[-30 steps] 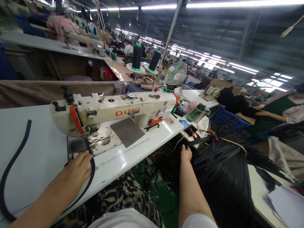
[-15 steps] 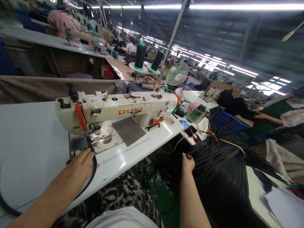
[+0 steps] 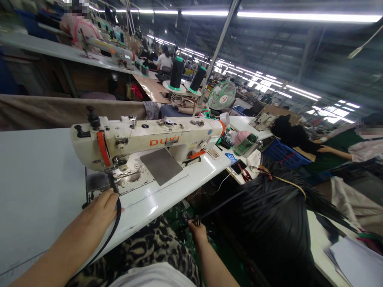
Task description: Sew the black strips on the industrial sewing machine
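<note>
A white sewing machine [image 3: 143,137] with orange lettering stands on the white table. A narrow black strip [image 3: 118,219] runs from under its presser foot and curves down over the table's front edge. My left hand [image 3: 100,215] is closed on that strip just in front of the needle area. Over my lap's right side, my right hand [image 3: 199,232] grips the end of another black strip [image 3: 223,204], which stretches back to a large bundle of black strips [image 3: 275,215]. A small dark object, perhaps thread snips, shows at its fingers.
A grey square plate [image 3: 161,166] lies on the machine bed. Behind stand black thread cones [image 3: 176,73] and a green fan [image 3: 222,95]. A phone [image 3: 238,166] and a blue basket [image 3: 285,153] are to the right. A co-worker's hand [image 3: 324,148] rests on dark cloth.
My right hand has moved left and toward my lap, away from the bundle, drawing a black strip out taut behind it. My left hand stays almost in place.
</note>
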A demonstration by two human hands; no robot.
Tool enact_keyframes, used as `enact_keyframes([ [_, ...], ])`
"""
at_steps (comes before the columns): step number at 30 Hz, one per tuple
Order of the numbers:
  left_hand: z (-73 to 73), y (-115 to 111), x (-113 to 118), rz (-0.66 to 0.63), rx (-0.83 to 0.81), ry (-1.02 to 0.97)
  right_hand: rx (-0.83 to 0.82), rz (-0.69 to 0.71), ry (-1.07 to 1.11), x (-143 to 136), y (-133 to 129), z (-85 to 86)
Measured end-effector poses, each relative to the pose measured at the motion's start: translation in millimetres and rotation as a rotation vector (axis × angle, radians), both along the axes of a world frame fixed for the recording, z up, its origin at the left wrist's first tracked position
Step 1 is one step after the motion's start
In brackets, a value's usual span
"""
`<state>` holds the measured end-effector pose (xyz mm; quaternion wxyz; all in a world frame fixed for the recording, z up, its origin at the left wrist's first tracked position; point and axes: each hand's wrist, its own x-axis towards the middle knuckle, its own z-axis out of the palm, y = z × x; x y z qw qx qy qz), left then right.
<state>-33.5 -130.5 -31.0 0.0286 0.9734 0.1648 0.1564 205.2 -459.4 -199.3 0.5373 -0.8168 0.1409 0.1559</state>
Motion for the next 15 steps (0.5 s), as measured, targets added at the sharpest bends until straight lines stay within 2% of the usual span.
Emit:
enact_keyframes([
  [2, 1.5, -0.9, -1.4, -0.009, -0.001, -0.009, 0.023, -0.037, -0.026, 14.6, -6.5, 12.1],
  [7, 0.3, -1.8, -2.6, -0.001, -0.002, -0.027, 0.038, -0.202, -0.17, 90.9, -41.8, 69.0],
  [9, -2.4, -1.8, -0.8, 0.002, -0.001, -0.051, 0.044, -0.227, -0.197, 104.0, -48.1, 82.9],
  [12, -7.4, -1.0, 2.1, 0.019, 0.021, -0.088, 0.06, -0.205, -0.176, 84.6, -38.6, 79.7],
  [15, -9.9, 0.9, 2.6, 0.023, 0.093, -0.082, 0.098, -0.11, -0.083, 35.8, -15.1, 55.9],
])
